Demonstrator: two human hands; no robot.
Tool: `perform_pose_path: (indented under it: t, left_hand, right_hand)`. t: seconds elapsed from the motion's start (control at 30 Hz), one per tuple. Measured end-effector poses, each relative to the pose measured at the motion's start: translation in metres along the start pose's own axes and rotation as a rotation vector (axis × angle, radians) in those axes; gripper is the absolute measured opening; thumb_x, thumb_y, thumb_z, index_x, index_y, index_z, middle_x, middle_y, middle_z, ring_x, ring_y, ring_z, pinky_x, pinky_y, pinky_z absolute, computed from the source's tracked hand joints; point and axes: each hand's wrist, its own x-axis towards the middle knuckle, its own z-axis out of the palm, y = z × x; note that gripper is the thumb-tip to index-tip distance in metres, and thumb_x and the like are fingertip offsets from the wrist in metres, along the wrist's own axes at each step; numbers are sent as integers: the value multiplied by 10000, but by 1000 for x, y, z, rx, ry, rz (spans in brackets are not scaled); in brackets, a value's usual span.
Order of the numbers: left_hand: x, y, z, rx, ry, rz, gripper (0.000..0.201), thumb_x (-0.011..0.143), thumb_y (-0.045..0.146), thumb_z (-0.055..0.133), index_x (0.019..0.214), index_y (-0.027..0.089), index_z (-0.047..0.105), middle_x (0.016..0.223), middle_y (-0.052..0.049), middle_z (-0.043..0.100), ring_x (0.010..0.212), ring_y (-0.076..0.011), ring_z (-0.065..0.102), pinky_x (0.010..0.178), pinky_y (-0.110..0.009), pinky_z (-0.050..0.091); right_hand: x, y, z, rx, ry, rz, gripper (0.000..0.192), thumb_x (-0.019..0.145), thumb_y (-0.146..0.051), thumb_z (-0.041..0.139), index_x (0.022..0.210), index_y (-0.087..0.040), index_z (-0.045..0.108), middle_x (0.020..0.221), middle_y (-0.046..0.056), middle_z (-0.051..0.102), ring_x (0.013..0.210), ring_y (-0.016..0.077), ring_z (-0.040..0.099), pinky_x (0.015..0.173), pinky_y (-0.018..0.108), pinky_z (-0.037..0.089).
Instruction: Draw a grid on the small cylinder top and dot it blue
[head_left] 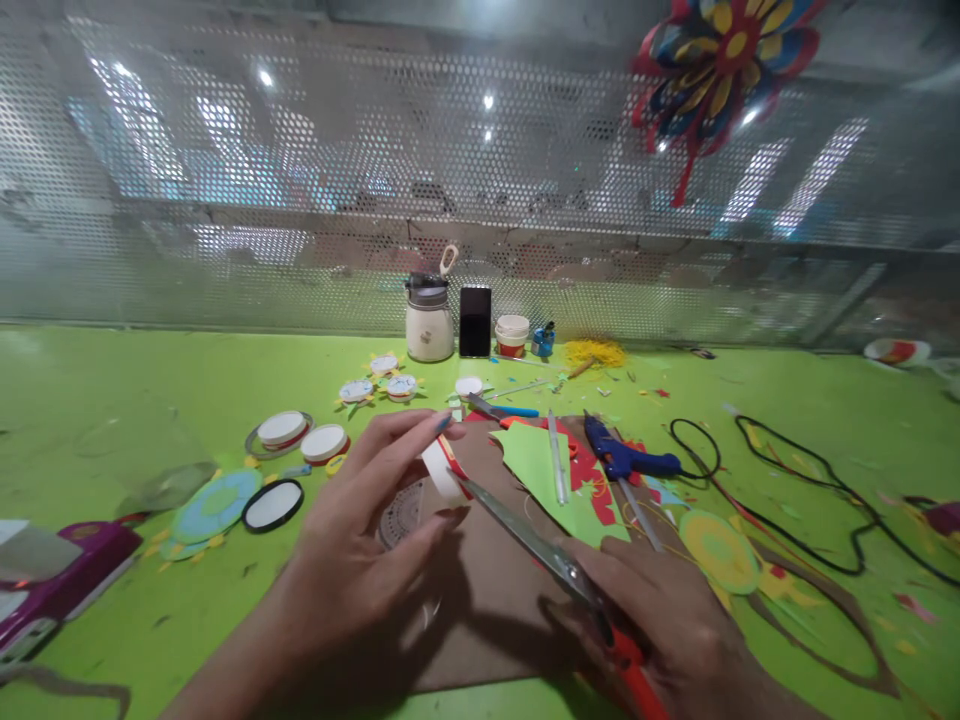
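Note:
Between the fingertips and thumb of my left hand (367, 520) is a small white round piece with a red edge (442, 473), held tilted. My right hand (660, 600) grips red-handled scissors (536, 540), their blades pointing up and left. The tips meet the red edge of the round piece; whether they are cutting into it I cannot tell. Below both hands lies a brown cardboard sheet (480, 640). A round protractor-like dial (401, 515) shows partly behind my left fingers. Green paper (532, 465) with a clear pen (558, 460) on it lies beyond the scissors.
A blue glue gun (626, 450) with a black cord (817, 455) lies on the right. White lids (324, 443) and paper flowers (401, 388) are at left. A white jar (430, 330) and phone (475, 322) stand near the perforated metal screen (300, 190). Paper scraps litter the green table.

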Motion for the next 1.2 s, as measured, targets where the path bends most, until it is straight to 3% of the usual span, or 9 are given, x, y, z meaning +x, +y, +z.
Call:
perform_pose_path:
  t: [0.13,0.37,0.73,1.0,1.2]
  left_hand:
    - [-1,-2,1,33,-3,36,683,988,166,681,1602,419,522,1475,-63,619,1344,-275,640,1178,-419,556]
    - [-2,2,2,95,-1,67,703,1004,146,651,1634,405,475,1476,-55,608,1366,-251,614,1202,-402,531]
    - [-3,0,6,64,29,70,717,1009,128,660,1638,412,469,1477,-57,596,1362,-257,612,1179,-405,554]
    - [-1,3,6,138,37,99,643,1024,139,654,1611,352,505,1439,-48,622,1342,-207,623,1176,-323,539]
    - [-2,-4,9,160,61,122,687,999,115,677,1625,335,498,1455,-61,621,1313,-218,654,1156,-332,567]
  right_hand:
    - [2,1,-5,-9,-13,12,472,975,-145,682,1444,-167,632,867,47,735,686,197,718,611,291,569]
    - [-1,4,-3,3,-6,10,449,989,-137,651,1437,-160,639,976,105,796,783,235,773,659,322,620]
    - [-3,1,-1,5,12,1,413,1010,-153,605,1422,-161,645,863,62,741,685,221,721,593,320,556]
    - [4,7,-17,-68,-62,17,415,983,-192,658,1396,-211,696,849,47,768,671,205,729,614,286,587]
    - [1,3,-12,-19,-53,25,411,1015,-181,617,1424,-186,659,849,56,754,703,213,733,637,298,595]
